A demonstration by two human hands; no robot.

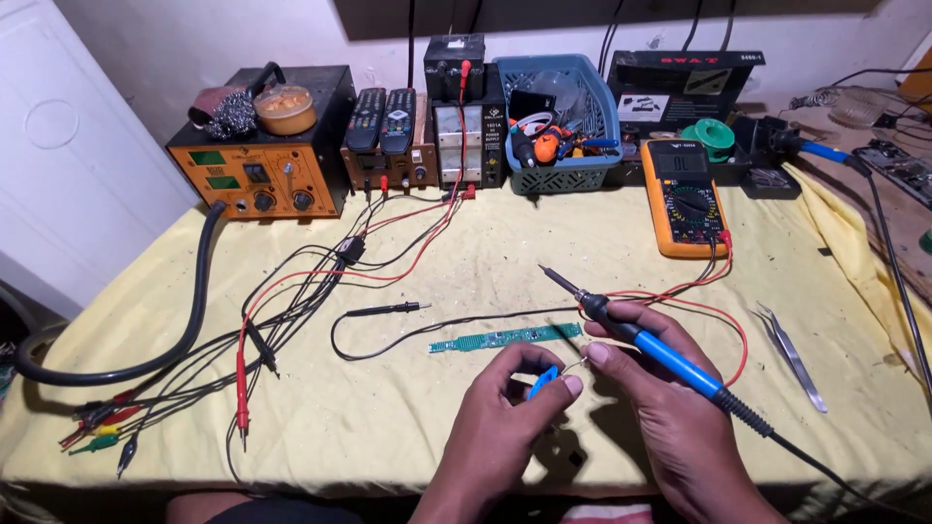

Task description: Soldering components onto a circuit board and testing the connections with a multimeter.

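Observation:
My right hand [670,408] grips a blue-handled soldering iron [650,344], its tip pointing up and left over the table. My left hand [510,408] pinches a small blue object [544,380] near a thin wire held between both hands' fingertips. Just beyond my fingers, a narrow green circuit board [505,338] lies flat on the yellow cloth [466,252]. A black test probe [388,310] lies to the left of the board.
An orange multimeter [684,199] with red and black leads sits at the back right, tweezers [791,354] at the right. At the back stand an orange rework station [262,170], two remotes [382,118], a power supply [468,126] and a blue basket [558,126]. Clip leads [243,378] sprawl left.

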